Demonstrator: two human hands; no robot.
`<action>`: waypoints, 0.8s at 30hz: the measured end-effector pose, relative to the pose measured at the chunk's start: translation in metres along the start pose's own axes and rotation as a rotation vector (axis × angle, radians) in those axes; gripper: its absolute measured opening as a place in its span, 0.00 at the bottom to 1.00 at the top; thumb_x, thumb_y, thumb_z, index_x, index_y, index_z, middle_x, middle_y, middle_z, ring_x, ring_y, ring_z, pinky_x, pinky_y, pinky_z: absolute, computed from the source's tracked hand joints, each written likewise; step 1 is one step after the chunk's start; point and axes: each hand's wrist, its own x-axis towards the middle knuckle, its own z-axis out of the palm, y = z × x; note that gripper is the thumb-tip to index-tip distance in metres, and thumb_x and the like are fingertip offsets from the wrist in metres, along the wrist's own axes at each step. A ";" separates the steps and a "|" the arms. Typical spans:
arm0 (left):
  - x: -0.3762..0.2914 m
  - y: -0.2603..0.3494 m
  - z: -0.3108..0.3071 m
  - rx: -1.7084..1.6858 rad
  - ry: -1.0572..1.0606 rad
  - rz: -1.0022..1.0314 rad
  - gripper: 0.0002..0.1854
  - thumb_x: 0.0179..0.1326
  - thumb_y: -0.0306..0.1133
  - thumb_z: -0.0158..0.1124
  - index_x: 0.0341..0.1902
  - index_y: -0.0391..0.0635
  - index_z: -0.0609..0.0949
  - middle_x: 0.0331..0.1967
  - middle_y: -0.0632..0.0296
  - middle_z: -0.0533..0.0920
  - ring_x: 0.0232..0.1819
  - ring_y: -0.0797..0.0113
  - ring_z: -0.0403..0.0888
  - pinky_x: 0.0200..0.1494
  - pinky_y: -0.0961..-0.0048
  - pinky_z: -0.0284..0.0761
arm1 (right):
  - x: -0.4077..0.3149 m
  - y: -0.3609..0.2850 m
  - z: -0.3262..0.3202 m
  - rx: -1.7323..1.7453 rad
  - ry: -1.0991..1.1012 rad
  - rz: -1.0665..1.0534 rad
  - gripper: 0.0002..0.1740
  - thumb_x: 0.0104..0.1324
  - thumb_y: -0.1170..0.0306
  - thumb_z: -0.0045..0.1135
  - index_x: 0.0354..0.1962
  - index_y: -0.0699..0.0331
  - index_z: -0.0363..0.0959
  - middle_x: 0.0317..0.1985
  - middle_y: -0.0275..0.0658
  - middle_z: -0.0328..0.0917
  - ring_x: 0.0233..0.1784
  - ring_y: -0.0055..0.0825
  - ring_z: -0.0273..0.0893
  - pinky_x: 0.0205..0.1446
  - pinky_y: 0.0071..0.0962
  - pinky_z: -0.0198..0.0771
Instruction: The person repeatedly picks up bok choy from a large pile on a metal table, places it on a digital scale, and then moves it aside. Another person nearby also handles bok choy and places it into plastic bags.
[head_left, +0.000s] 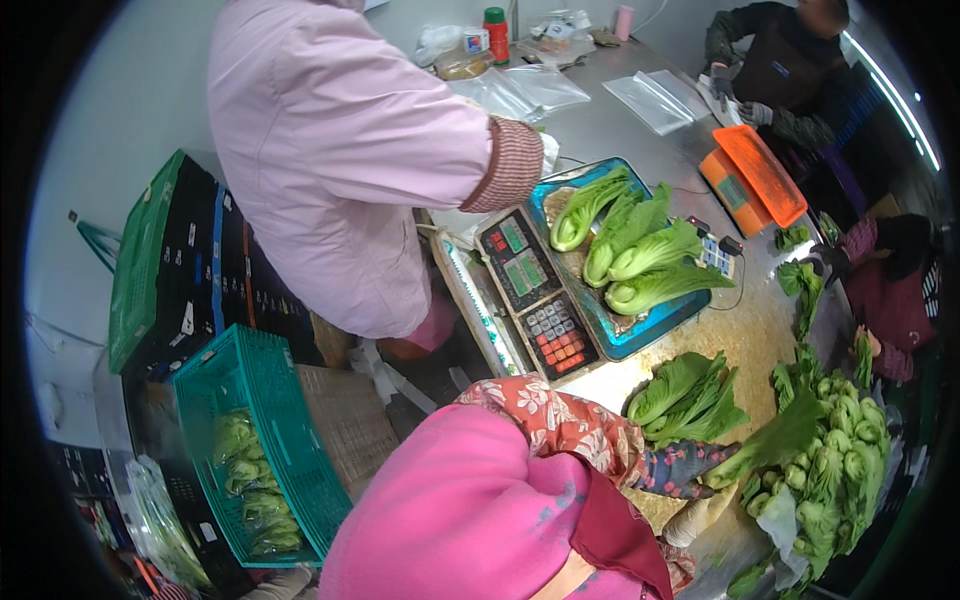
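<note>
My left hand (686, 469), in a dark flower-patterned glove, grips the pale base of a leafy green vegetable (765, 439). My right hand (701, 514), in a beige glove, is just below it, its fingers partly hidden near the same base. To their right lies a large heap of leafy greens (840, 465), bases towards me. Behind my left wrist, several loose green heads (686, 397) rest on the wet worktop (761, 322). Several more heads (652, 255) lie on the blue tray (626, 349) of a digital scale (536, 292).
A co-worker in lavender (360, 150) stands at the scale on my left. Opposite are two more people (795, 67), (892, 292). An orange scale (750, 180), a power strip (716, 255) and plastic bags (656, 101) are on the table. A teal crate (259, 450) holds bagged greens.
</note>
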 end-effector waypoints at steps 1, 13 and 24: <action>0.000 0.005 -0.006 -0.035 0.026 0.004 0.41 0.59 0.44 0.60 0.73 0.44 0.57 0.66 0.46 0.66 0.68 0.52 0.63 0.68 0.54 0.60 | 0.000 -0.004 0.013 0.039 -0.065 -0.074 0.42 0.66 0.65 0.57 0.70 0.71 0.45 0.63 0.47 0.62 0.65 0.39 0.61 0.62 0.37 0.63; -0.014 0.043 -0.083 0.235 0.583 0.211 0.48 0.53 0.44 0.68 0.73 0.45 0.54 0.64 0.48 0.67 0.62 0.53 0.69 0.60 0.59 0.68 | 0.008 -0.068 0.103 -0.034 -0.490 0.073 0.42 0.63 0.83 0.45 0.72 0.71 0.38 0.72 0.48 0.49 0.73 0.36 0.52 0.74 0.34 0.47; -0.043 0.022 -0.262 0.781 0.984 -0.151 0.38 0.52 0.50 0.68 0.61 0.37 0.71 0.52 0.43 0.76 0.56 0.44 0.74 0.61 0.55 0.68 | -0.007 -0.055 0.118 -0.230 -0.613 0.287 0.19 0.70 0.81 0.45 0.57 0.69 0.70 0.49 0.40 0.77 0.44 0.24 0.78 0.45 0.20 0.72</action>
